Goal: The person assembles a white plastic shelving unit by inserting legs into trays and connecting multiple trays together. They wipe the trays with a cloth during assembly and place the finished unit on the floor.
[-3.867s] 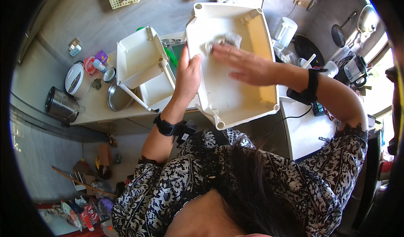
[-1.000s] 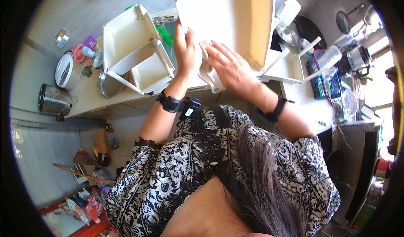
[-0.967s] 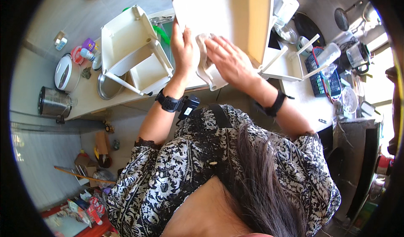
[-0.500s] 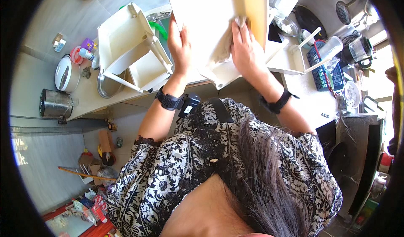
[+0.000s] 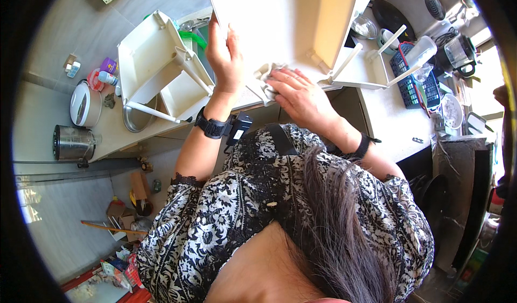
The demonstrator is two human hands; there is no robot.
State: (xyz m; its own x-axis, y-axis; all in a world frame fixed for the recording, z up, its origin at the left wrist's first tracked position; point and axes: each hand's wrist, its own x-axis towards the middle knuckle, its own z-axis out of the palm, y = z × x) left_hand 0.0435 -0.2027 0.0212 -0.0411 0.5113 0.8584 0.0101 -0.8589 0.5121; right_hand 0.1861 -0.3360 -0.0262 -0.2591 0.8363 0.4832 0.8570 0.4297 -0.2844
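Observation:
A large white plastic shelf tray (image 5: 269, 28) with raised sides stands tilted up at the top middle, overexposed in the light. My left hand (image 5: 226, 63) grips its left edge, thumb on the inner face and fingers hidden behind. Under the bent fingers of my right hand (image 5: 299, 96) is a crumpled pale cloth (image 5: 264, 81), at the tray's near edge. To the left of my left hand, similar white shelf pieces (image 5: 144, 55) with corner posts lean on the counter. One more white piece with upright posts (image 5: 371, 76) lies to the right of my right hand.
A blue basket (image 5: 401, 79) holds items on the right counter, near a blender (image 5: 458, 61). At left stand a white rice cooker (image 5: 86, 105), a dark clear-walled container (image 5: 72, 142) and a steel basin (image 5: 137, 117). Boxes and a stick (image 5: 113, 226) lie on the floor.
My right hand has moved the cloth from the tray's right inner side down and left to its near edge. The tray has tilted and shifted slightly; my left hand still grips it.

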